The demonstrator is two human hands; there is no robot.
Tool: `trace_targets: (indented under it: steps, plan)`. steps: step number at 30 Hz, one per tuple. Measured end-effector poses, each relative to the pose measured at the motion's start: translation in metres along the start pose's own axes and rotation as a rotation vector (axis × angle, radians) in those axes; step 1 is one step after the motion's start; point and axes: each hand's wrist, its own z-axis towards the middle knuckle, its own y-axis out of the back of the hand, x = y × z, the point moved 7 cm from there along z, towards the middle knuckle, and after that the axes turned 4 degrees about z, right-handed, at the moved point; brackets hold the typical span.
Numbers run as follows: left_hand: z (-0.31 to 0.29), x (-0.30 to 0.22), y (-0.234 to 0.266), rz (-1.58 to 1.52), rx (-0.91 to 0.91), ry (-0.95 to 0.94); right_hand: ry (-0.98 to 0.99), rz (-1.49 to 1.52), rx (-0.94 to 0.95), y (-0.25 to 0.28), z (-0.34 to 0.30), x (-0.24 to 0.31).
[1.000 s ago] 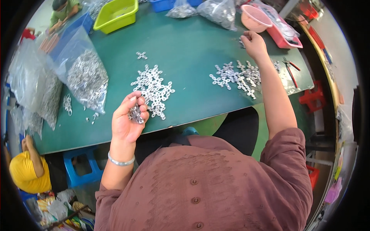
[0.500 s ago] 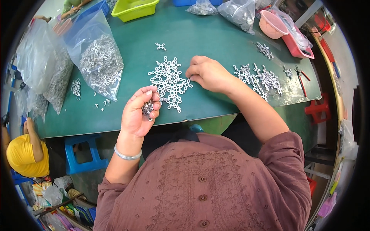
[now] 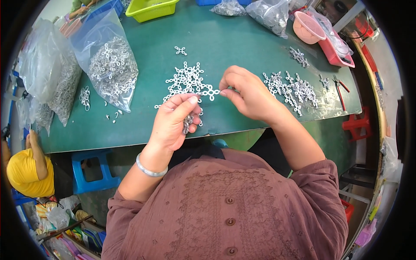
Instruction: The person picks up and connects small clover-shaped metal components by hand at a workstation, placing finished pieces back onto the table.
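My right hand (image 3: 250, 94) pinches a loop of a silver cross-shaped link piece (image 3: 211, 97) between thumb and forefinger, just above the table. My left hand (image 3: 169, 123) has its fingers curled around a clutch of small metal links (image 3: 187, 124). Its thumb and forefinger tips come close to the left side of the cross piece; whether they grip it I cannot tell. Behind both hands spreads a pile of similar looped silver pieces (image 3: 186, 79), its near part covered by my left hand. One single cross piece (image 3: 180, 50) lies beyond the pile.
Clear bags of metal pieces (image 3: 113, 71) stand on the left of the green table (image 3: 151, 125). More linked pieces (image 3: 299, 90) and red-handled pliers (image 3: 340, 92) lie at right. Baskets (image 3: 151, 11) and bags line the far side. A person in yellow (image 3: 30, 173) sits at left.
My left hand has moved right and up, over the near part of the pile. My right hand has shifted slightly right, and a cross piece now shows clearly at its fingertips.
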Motion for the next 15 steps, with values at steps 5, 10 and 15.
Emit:
trace_targets:
  steps: [5, 10, 15]
  plan:
    - [0.005, -0.003, -0.005, 0.014, -0.012, -0.081, -0.187, 0.334, -0.071, -0.006, -0.011, -0.003]
    - [0.006, 0.0, -0.005, 0.029, -0.009, -0.092, -0.584, 0.784, -0.071, -0.02, -0.026, -0.03]
    - [0.005, -0.004, -0.011, 0.141, 0.005, -0.203, -0.648, 0.942, 0.049, -0.031, -0.031, -0.025]
